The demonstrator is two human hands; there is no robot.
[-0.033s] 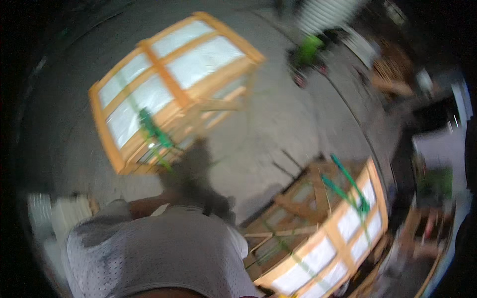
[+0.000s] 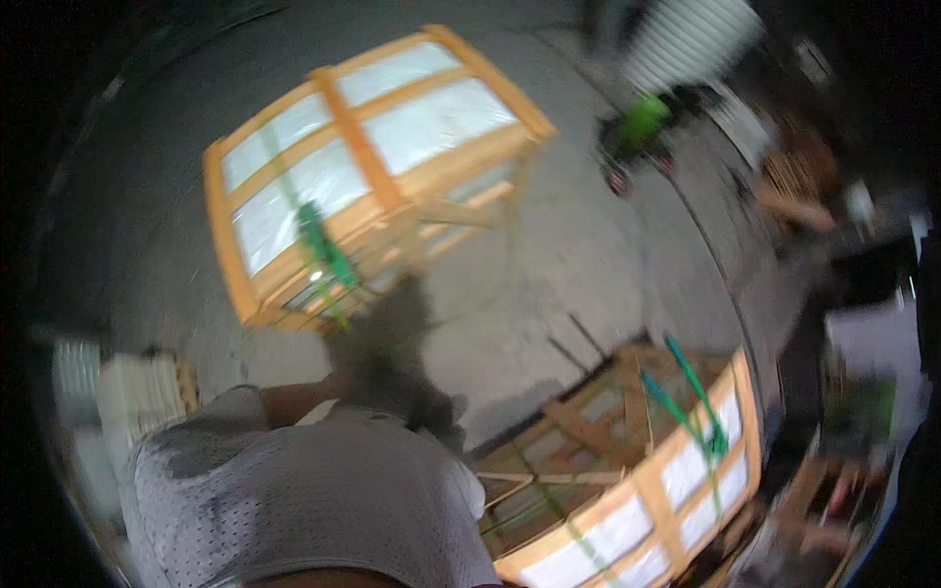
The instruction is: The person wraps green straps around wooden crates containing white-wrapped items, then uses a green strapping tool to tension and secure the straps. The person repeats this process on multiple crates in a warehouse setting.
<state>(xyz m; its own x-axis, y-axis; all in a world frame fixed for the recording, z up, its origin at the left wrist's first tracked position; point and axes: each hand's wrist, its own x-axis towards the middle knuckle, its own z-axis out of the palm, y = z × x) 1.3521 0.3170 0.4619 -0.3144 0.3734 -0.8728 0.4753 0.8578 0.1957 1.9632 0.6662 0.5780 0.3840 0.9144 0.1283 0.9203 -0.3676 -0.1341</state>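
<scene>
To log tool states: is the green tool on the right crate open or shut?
Open: the green tool has two handles spread in a V.

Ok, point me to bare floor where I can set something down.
The broadest bare patch of floor lies between the upper-left crate, the green machine and the lower-right crate. Dimmer floor left of the upper-left crate looks bare too. The right side, beyond the dark cord, is crowded, and pale stacked pieces sit at lower left.

Grey floor (image 2: 500, 294) — on it, two wooden crates (image 2: 365, 163) and a green wheeled object (image 2: 644, 120).
</scene>
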